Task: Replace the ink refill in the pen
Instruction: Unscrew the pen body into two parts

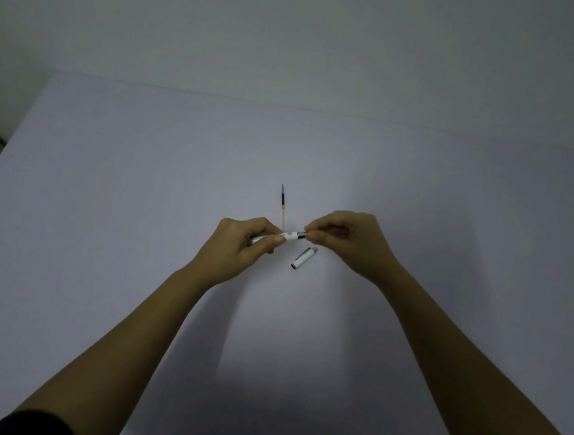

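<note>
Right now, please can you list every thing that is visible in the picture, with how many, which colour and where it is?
pen: one, white barrel with a dark section at its right end, held level above the table between both hands
pen cap: one, white with a paler tip, lying on the table just below the right hand, apart from the pen
ink refill: one, thin tube, dark in its far part and yellowish nearer the hands, lying on the table behind the left hand, pointing away
table: one, pale grey-lilac surface, fills most of the view
wall: one, pale grey, behind the table
left hand: closed around the white barrel
right hand: fingertips pinching the dark end of the pen
</note>
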Demonstrator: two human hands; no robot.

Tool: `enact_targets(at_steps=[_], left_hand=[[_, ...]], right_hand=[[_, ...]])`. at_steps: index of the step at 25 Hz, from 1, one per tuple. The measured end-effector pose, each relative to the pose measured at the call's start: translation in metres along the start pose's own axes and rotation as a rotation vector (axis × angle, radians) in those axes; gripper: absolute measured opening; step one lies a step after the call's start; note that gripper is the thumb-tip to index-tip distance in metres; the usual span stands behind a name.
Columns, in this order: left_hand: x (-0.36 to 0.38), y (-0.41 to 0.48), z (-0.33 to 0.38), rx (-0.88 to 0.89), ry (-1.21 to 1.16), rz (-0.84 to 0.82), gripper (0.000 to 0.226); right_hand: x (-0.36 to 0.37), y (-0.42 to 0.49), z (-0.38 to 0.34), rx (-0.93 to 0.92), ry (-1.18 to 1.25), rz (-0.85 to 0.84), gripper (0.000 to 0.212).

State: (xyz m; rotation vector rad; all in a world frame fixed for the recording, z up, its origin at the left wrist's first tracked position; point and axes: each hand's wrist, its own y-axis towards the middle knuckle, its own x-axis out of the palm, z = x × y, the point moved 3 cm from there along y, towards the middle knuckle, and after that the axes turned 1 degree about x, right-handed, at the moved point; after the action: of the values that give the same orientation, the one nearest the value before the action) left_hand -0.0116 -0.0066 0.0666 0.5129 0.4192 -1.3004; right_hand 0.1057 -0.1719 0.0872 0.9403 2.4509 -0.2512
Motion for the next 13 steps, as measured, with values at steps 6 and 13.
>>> enact_targets(at_steps=[6,13], left_hand=[[-0.005,-0.005,0.006,0.023,-0.022,0.061,0.018],[-0.008,-0.005,0.011,0.034,-0.052,0.107,0.026]], right_hand=[[0.007,-0.001,0.002,0.191,0.07,-0.149,0.023],[0.005,-0.003,-0.009,0.038,0.088,-0.015,0.015]])
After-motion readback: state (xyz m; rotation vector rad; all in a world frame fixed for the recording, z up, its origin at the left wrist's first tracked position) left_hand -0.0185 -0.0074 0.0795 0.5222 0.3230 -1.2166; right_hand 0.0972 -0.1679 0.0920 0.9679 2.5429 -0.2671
